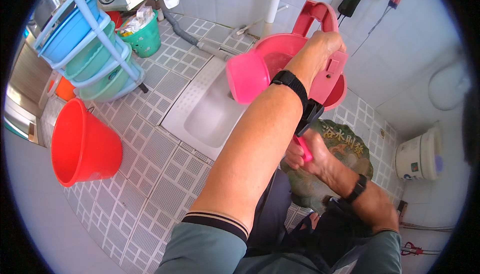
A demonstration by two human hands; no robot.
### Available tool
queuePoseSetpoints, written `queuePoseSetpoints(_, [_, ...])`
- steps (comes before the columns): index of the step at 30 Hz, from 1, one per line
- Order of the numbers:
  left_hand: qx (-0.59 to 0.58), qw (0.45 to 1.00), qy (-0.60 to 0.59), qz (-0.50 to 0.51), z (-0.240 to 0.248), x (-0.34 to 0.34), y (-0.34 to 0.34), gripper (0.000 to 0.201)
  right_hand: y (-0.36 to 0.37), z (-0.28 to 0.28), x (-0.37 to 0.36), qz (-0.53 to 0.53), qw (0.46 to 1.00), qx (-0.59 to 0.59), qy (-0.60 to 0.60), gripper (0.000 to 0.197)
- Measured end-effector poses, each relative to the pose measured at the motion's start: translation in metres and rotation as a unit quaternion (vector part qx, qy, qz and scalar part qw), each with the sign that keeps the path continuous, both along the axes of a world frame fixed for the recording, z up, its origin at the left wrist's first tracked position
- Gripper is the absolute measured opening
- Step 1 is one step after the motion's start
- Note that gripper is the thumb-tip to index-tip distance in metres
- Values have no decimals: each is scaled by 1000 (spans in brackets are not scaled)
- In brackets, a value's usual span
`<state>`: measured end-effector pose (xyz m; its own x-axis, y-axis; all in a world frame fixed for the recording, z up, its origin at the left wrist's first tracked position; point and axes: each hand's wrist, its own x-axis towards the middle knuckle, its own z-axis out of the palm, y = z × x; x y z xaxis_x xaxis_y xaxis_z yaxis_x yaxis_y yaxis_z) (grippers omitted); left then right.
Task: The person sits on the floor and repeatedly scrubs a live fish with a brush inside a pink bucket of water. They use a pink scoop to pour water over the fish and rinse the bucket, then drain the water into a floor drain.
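Note:
My left arm reaches across to a pinkish-red bucket [282, 44] with a tall looped part [325, 11] at its back and a flat panel [331, 76] at its side. My left hand [327, 44] is closed on the upper edge of that bucket; its fingertips are mostly hidden. Lower down, my right hand [307, 151] is wrapped round a bright pink handle. It appears to belong to the pink dipper [247, 77] tilted beside the bucket, over a white squat toilet [212, 116]. My left forearm hides the stretch between the handle and the dipper's cup.
To the left stand a red bucket [85, 144] and a blue rack [95, 24] of basins. A green bin [145, 39] with rubbish and a grey hose [182, 31] are farther back. A stone-patterned mat [340, 159] lies by my feet; a white tub [417, 156] is at the right wall.

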<state>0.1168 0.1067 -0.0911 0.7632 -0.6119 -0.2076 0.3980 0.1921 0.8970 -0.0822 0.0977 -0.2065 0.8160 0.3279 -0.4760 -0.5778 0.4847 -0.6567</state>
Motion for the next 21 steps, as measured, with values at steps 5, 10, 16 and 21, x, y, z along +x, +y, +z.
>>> queuePoseSetpoints(5, [-30,999,-13,-33,3,-4,-10,32,19,-26,51,-221,971,-8,90,36])
queuePoseSetpoints(10, [-19,999,23,-32,3,0,14,29,4,34,49,255,797,-532,-132,31])
queuePoseSetpoints(16, [-17,999,15,-48,12,-6,15,25,-107,54,-18,377,596,-645,-295,33])
queuePoseSetpoints(21, [-22,999,17,-38,-1,5,16,23,-190,107,-78,343,605,-703,-150,33])
